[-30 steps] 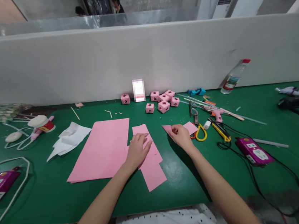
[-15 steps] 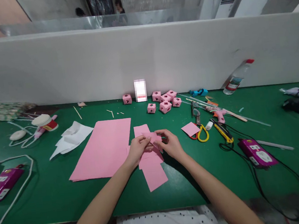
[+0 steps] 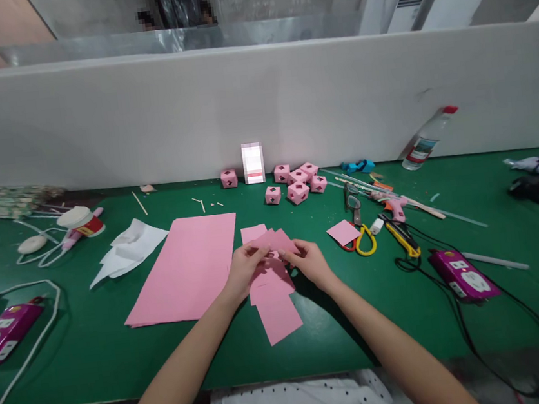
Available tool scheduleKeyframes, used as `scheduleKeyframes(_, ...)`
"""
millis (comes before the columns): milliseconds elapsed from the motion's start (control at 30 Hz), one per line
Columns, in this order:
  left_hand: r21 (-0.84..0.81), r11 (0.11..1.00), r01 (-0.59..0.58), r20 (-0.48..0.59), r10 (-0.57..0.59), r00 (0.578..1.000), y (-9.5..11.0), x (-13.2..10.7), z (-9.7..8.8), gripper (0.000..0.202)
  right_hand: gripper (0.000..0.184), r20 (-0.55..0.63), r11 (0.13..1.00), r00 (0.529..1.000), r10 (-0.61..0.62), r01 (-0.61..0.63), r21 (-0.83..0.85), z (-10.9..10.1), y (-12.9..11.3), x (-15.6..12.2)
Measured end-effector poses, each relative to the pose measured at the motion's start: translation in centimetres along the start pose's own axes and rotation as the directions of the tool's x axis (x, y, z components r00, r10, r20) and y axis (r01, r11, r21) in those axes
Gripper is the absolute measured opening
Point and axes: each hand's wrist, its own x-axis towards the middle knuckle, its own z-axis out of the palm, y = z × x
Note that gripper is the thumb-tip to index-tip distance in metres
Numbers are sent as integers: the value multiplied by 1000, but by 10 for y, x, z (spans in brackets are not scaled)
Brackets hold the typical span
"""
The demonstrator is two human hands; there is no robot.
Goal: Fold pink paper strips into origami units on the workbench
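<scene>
Between my two hands is a small folded piece of pink paper (image 3: 276, 240), held up above the green table. My left hand (image 3: 245, 268) pinches its left side, and my right hand (image 3: 311, 263) grips its right side with thumb and fingers. Beneath the hands lie loose pink paper pieces (image 3: 279, 317), partly overlapping. A stack of large pink sheets (image 3: 189, 263) rests just left of my left hand. Right of my right hand, a pink square (image 3: 343, 232) partly covers scissors (image 3: 365, 241) with red and yellow handles.
Several folded pink paper cubes (image 3: 298, 192) sit near the white partition (image 3: 143, 119), beside a bright phone-like screen (image 3: 253, 163). A glue gun (image 3: 396, 207), a yellow utility knife (image 3: 403, 238), a purple power strip (image 3: 465, 275) and a leaning bottle (image 3: 422, 149) are on the right. Crumpled white paper (image 3: 129, 249) lies left.
The pink paper in my hands has turned and spread wider, showing more above the fingers. My right hand has shifted slightly down its right side. The table items have stayed put.
</scene>
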Motion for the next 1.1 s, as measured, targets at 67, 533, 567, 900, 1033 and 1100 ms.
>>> scheduleKeyframes(67,35,999,3,33,-4,999,1,-1,1,36,31,-42,1000,999,13,-12,11,-1,-2,0)
scheduleKeyframes(533,233,968,-97,83,79,993,6,-8,4,31,33,-24,996,999,48,-46,78,3,-6,-2)
scheduleKeyframes(567,233,968,-88,79,71,994,7,-8,4,32,32,-19,996,999,41,-39,76,2,-6,-2)
scheduleKeyframes(900,160,986,-49,39,43,998,4,-4,3,30,30,-23,999,1000,-18,19,33,-10,-10,-1)
scheduleKeyframes(1033,192,976,-107,31,103,994,7,-5,4,30,32,-53,999,998,-19,21,26,-9,-10,0)
scheduleKeyframes(1100,213,971,-112,24,109,994,9,-6,4,30,33,-59,999,998,-12,14,30,-10,-10,2)
